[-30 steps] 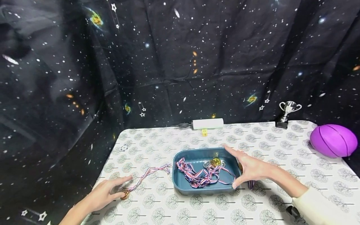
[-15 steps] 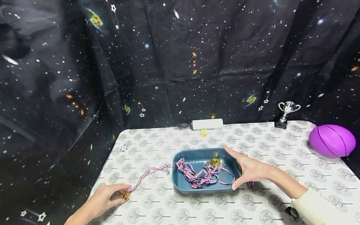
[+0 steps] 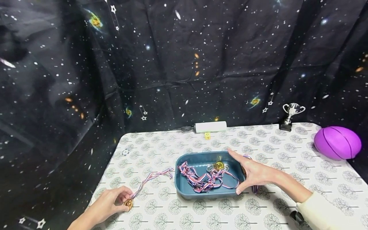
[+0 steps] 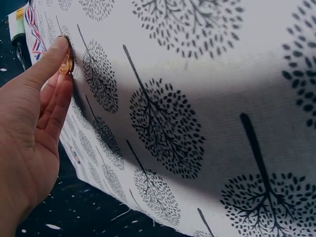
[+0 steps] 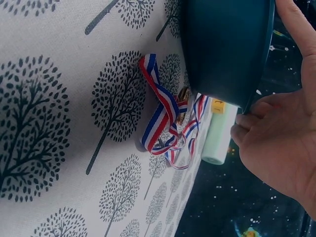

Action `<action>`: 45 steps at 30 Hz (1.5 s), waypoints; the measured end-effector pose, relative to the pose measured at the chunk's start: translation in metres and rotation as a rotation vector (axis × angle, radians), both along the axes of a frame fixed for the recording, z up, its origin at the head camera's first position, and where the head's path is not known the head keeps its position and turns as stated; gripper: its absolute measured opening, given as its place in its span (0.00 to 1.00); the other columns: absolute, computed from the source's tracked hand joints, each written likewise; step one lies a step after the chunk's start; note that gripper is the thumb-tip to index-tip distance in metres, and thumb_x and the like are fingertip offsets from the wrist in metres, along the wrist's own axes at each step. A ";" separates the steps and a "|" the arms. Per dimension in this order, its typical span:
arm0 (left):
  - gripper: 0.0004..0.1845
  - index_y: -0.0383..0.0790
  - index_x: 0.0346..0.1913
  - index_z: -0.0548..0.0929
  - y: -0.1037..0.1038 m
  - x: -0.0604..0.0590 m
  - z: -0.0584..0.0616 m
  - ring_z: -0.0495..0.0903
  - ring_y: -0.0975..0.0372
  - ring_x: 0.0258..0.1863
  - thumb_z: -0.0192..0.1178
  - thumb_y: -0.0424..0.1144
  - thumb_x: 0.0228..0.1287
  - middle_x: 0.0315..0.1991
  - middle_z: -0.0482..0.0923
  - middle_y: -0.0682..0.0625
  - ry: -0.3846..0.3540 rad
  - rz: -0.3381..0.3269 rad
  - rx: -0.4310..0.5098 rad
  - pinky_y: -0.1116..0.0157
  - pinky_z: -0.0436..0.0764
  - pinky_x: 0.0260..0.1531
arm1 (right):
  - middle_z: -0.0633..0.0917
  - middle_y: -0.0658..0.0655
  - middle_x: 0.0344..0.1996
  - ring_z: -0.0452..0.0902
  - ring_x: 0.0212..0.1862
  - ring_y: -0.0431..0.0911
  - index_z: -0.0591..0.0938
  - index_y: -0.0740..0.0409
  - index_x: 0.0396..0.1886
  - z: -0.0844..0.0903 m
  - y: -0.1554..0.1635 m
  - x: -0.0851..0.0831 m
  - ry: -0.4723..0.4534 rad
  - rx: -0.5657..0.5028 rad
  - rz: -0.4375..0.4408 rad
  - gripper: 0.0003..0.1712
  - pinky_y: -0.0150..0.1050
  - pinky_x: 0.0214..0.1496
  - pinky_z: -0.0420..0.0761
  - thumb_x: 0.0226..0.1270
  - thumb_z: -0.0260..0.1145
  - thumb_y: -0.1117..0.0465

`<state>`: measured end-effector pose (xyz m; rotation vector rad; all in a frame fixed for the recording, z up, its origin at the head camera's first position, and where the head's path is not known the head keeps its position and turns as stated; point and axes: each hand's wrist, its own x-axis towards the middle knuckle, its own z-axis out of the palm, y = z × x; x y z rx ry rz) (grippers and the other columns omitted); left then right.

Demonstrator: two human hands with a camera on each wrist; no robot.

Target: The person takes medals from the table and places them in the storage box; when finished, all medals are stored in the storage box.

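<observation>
The person's left hand (image 3: 107,202) is bare, and so is the left forearm (image 3: 83,219) as far as the lower edge of the head view; no sleeve, ring or watch shows on it. The right hand (image 3: 256,174) is bare too, with no ring visible on its fingers (image 3: 236,155). The right forearm is uncovered near the wrist, then disappears into a cream-white sleeve (image 3: 327,212) of soft, plain fabric with no print. Just under that sleeve's cuff sits a small dark device (image 3: 296,216), too little of it visible to identify.
</observation>
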<state>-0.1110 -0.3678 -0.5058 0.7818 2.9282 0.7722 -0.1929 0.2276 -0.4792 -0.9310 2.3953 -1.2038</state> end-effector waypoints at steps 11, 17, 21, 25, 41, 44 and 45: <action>0.11 0.53 0.41 0.85 -0.002 -0.004 0.012 0.80 0.76 0.29 0.78 0.42 0.60 0.30 0.82 0.70 -0.105 -0.051 0.018 0.69 0.83 0.30 | 0.47 0.71 0.85 0.45 0.83 0.65 0.44 0.64 0.87 0.002 0.000 0.000 0.002 -0.006 0.004 0.85 0.22 0.75 0.45 0.41 0.92 0.47; 0.09 0.53 0.42 0.86 -0.007 -0.011 0.035 0.83 0.75 0.32 0.75 0.39 0.64 0.33 0.85 0.68 -0.074 -0.032 -0.033 0.67 0.86 0.32 | 0.47 0.71 0.85 0.43 0.84 0.66 0.44 0.64 0.87 0.003 0.000 0.000 -0.002 -0.005 0.005 0.84 0.27 0.77 0.45 0.42 0.92 0.48; 0.11 0.54 0.41 0.87 -0.006 -0.017 0.055 0.83 0.75 0.32 0.77 0.34 0.61 0.34 0.86 0.68 0.057 -0.019 -0.040 0.68 0.87 0.31 | 0.47 0.71 0.85 0.43 0.84 0.66 0.45 0.65 0.87 0.004 0.000 0.001 0.001 0.009 -0.002 0.84 0.35 0.80 0.46 0.42 0.92 0.47; 0.15 0.54 0.41 0.88 0.000 -0.023 0.075 0.85 0.74 0.33 0.77 0.29 0.59 0.35 0.88 0.66 0.193 0.008 -0.005 0.70 0.87 0.31 | 0.47 0.71 0.85 0.42 0.84 0.67 0.45 0.67 0.86 0.004 0.000 0.001 0.006 0.012 -0.003 0.84 0.40 0.81 0.46 0.42 0.92 0.46; 0.15 0.46 0.45 0.91 0.036 -0.047 0.147 0.89 0.69 0.32 0.76 0.24 0.60 0.37 0.91 0.58 0.260 0.073 0.149 0.77 0.85 0.32 | 0.46 0.71 0.85 0.42 0.84 0.67 0.44 0.65 0.87 0.003 0.000 0.001 0.001 0.001 0.002 0.84 0.39 0.81 0.44 0.42 0.92 0.49; 0.14 0.46 0.45 0.91 0.045 -0.050 0.159 0.88 0.68 0.30 0.76 0.25 0.61 0.35 0.90 0.57 0.272 0.090 0.171 0.77 0.84 0.31 | 0.46 0.71 0.85 0.41 0.84 0.66 0.43 0.64 0.87 0.004 0.000 0.001 -0.009 -0.007 0.004 0.84 0.34 0.80 0.43 0.42 0.92 0.50; 0.14 0.46 0.45 0.91 0.048 -0.051 0.162 0.88 0.68 0.29 0.76 0.26 0.61 0.35 0.90 0.57 0.277 0.096 0.178 0.77 0.84 0.31 | 0.45 0.71 0.85 0.41 0.84 0.66 0.43 0.64 0.87 0.004 0.000 0.001 -0.014 -0.010 0.005 0.84 0.33 0.79 0.43 0.42 0.92 0.50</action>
